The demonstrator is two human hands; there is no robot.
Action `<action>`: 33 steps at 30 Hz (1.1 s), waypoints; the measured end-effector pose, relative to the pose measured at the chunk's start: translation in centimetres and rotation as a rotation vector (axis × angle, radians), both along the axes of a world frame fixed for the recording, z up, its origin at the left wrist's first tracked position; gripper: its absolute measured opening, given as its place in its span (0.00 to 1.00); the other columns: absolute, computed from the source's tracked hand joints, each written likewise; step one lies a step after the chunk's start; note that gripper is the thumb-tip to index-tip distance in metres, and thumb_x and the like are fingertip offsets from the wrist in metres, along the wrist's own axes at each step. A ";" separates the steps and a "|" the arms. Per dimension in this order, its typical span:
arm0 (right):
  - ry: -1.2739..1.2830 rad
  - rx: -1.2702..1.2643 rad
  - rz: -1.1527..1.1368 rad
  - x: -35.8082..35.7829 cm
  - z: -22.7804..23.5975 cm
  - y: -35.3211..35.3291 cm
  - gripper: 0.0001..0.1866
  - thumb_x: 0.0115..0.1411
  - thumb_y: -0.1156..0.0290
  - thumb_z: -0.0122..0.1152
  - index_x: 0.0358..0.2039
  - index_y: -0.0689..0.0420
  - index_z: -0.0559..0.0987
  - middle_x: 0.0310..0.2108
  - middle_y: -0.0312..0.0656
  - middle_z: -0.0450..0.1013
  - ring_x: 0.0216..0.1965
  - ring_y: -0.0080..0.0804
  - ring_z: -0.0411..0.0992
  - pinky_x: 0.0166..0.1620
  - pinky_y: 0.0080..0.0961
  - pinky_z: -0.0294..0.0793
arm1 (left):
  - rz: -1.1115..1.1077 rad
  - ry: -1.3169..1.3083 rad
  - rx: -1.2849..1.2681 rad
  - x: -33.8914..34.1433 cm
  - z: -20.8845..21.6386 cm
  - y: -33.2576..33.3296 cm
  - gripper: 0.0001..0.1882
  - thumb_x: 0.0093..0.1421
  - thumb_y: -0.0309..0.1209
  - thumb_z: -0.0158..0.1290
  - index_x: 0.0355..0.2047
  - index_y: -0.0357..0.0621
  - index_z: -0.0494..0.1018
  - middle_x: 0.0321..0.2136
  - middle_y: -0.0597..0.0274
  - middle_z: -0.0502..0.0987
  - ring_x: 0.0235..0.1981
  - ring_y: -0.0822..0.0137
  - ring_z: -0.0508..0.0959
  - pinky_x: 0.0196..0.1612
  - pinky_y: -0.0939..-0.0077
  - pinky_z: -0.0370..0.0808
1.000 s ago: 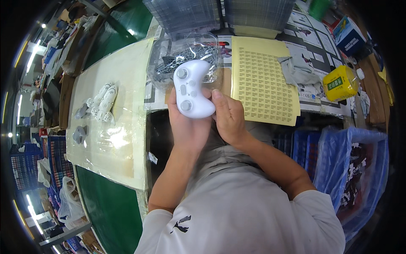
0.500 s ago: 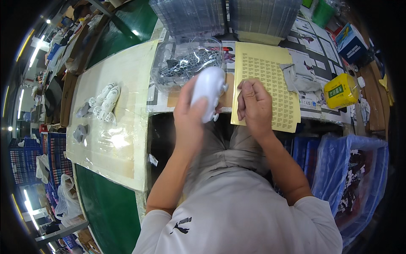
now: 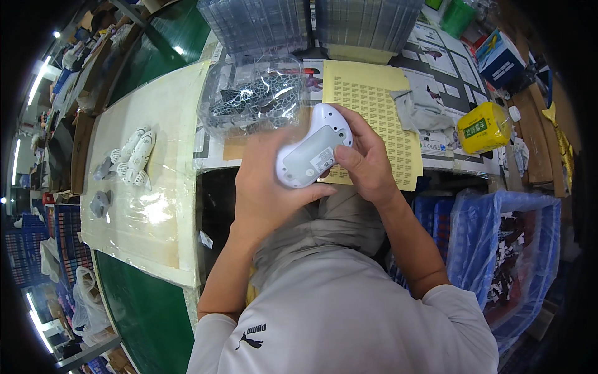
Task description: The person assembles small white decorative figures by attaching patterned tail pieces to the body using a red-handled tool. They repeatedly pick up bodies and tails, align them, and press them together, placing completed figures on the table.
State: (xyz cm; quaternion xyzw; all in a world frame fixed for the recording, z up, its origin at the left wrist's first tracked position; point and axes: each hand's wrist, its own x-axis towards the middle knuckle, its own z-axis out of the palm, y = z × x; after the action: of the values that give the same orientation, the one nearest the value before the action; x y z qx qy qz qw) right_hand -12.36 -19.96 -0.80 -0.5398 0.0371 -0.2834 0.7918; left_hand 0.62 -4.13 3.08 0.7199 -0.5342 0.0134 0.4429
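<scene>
A white remote controller (image 3: pixel 298 159) is held between my two hands above the table's front edge. Its back faces up, with a grey panel and a small printed label on it. My left hand (image 3: pixel 256 177), slightly blurred, cups its left and lower side; those fingers are mostly hidden, and the thumb points right below it. On the other side my right hand (image 3: pixel 372 163) grips it, thumb pressed near the label and fingers along the far edge. Just beyond lies a yellow sticker sheet (image 3: pixel 355 84) with rows of small printed labels. A clear plastic package (image 3: pixel 212 118) holds a black-and-white patterned toy.
Stacked clear plastic trays (image 3: pixel 367 28) stand at the back. White toy parts (image 3: pixel 136 156) lie on the left table. To the right are a grey cloth (image 3: pixel 420 112), a yellow bottle (image 3: pixel 483 129) and a blue box (image 3: pixel 501 62). A plastic-lined blue bin (image 3: pixel 479 218) stands lower right.
The controller has turned over, so its labelled back now shows. My right hand, formerly apart over the sticker sheet, has come onto it. The whole view has shifted slightly.
</scene>
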 end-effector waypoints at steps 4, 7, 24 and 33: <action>0.036 -0.001 0.011 -0.2 -0.1 -0.2 0.42 0.67 0.62 0.67 0.73 0.69 0.58 0.64 0.50 0.69 0.62 0.34 0.70 0.62 0.31 0.71 | 0.019 0.177 0.043 -0.1 -0.2 0.3 0.51 0.37 0.46 0.83 0.59 0.39 0.71 0.47 0.45 0.82 0.46 0.48 0.85 0.48 0.60 0.82; 0.063 -0.034 0.008 -0.2 0.2 -0.3 0.42 0.68 0.59 0.65 0.74 0.68 0.59 0.65 0.50 0.68 0.65 0.35 0.69 0.67 0.32 0.68 | 0.021 0.235 0.087 0.0 -0.5 0.4 0.52 0.37 0.46 0.83 0.58 0.38 0.70 0.44 0.45 0.83 0.44 0.47 0.87 0.47 0.60 0.83; 0.102 -0.518 -0.345 7.7 6.3 -4.2 0.28 0.66 0.60 0.70 0.61 0.60 0.75 0.51 0.45 0.77 0.47 0.32 0.78 0.51 0.28 0.79 | 0.443 0.318 -0.269 7.9 1.0 1.3 0.17 0.74 0.36 0.55 0.47 0.33 0.83 0.30 0.62 0.83 0.31 0.75 0.79 0.36 0.77 0.75; 0.746 -0.859 -0.308 13.2 2.8 -6.8 0.44 0.62 0.51 0.70 0.72 0.59 0.65 0.60 0.58 0.72 0.61 0.45 0.73 0.63 0.34 0.72 | 0.148 0.822 0.486 22.0 -0.6 -1.2 0.58 0.58 0.64 0.64 0.71 0.28 0.61 0.57 0.40 0.76 0.46 0.63 0.80 0.45 0.72 0.77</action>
State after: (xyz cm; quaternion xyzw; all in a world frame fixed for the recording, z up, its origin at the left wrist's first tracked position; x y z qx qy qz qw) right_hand 0.82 -26.75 1.97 -0.8637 0.2731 -0.1757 0.3855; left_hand 22.63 -5.34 2.51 0.7840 -0.2500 -0.3661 0.4344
